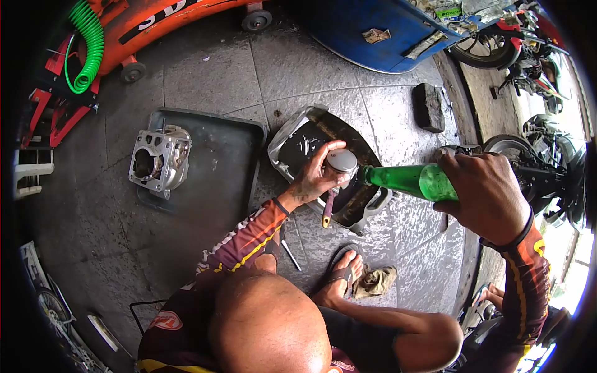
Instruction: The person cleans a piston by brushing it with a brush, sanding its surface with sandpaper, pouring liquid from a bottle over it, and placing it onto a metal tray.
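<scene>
My left hand (316, 174) is closed round a round metal piston (341, 161), holding it above a cut-open basin (289, 133) of dark liquid. From the right, my right hand (488, 193) grips a green glass bottle (404, 180) lying nearly level, its mouth close beside the piston. Whether liquid leaves the bottle cannot be made out. A brush with a dark red handle (328, 208) leans on the basin's near rim, below my left hand. Left of the basin, a metal engine cylinder (160, 160) rests at the left side of a black tray (230, 124).
A crumpled rag (375, 281) lies by my sandaled foot, with a thin tool (290, 255) on the floor nearby. A dark block (429, 107) sits at the upper right. An orange tank (168, 28), a blue drum (348, 31) and motorcycles stand around.
</scene>
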A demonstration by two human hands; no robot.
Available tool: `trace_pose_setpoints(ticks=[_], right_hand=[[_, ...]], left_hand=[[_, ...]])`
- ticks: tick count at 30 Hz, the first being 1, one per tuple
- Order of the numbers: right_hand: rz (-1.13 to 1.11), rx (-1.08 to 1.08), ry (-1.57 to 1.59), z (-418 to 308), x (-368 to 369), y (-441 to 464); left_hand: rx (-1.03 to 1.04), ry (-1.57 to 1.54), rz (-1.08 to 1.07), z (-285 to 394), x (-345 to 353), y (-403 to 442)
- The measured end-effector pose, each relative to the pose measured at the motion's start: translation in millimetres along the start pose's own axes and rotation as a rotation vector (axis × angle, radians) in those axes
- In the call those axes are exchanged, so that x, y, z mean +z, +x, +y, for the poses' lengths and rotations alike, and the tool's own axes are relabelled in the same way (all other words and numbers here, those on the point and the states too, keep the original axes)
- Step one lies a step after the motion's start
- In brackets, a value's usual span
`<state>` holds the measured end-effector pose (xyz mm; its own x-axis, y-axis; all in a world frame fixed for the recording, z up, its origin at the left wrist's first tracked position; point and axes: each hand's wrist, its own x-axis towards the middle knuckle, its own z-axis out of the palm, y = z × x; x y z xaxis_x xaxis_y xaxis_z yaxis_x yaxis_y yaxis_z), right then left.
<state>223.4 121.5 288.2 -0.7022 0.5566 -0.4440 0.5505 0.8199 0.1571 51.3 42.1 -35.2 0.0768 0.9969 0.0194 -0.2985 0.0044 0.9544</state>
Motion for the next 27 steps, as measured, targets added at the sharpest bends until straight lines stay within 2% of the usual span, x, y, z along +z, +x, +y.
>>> trace_pose_setpoints(ticks=[2,4,9,11,15,20,22,27], right_hand=[[0.004,-0.004,-0.010,-0.4,-2.2,-2.5],[0.014,-0.001,-0.010,-1.0,-4.7,-3.8],[-0.007,0.021,-0.001,-2.0,-9.2,-3.6],[0.000,0.014,-0.008,-1.9,-9.6,-4.0],[0.007,0.006,-0.024,0.7,-11.1,-7.1],[-0.020,0.046,-0.048,3.4,-16.3,-9.2],[-0.028,0.054,-0.059,4.5,-18.2,-11.0],[-0.022,0.060,-0.074,6.2,-17.4,-15.0]], left_hand=[[0.006,-0.047,0.013,-5.5,-0.8,0.8],[-0.170,-0.216,-0.021,2.1,0.7,0.2],[-0.061,-0.192,0.031,-12.1,5.0,-0.3],[0.350,0.356,0.213,-8.4,4.7,3.7],[0.384,0.541,0.148,5.4,-4.2,3.4],[0.299,0.407,0.099,12.8,-7.4,4.4],[0.240,0.163,0.127,14.6,-4.9,4.1],[0.257,0.283,0.014,15.6,-12.1,6.3]])
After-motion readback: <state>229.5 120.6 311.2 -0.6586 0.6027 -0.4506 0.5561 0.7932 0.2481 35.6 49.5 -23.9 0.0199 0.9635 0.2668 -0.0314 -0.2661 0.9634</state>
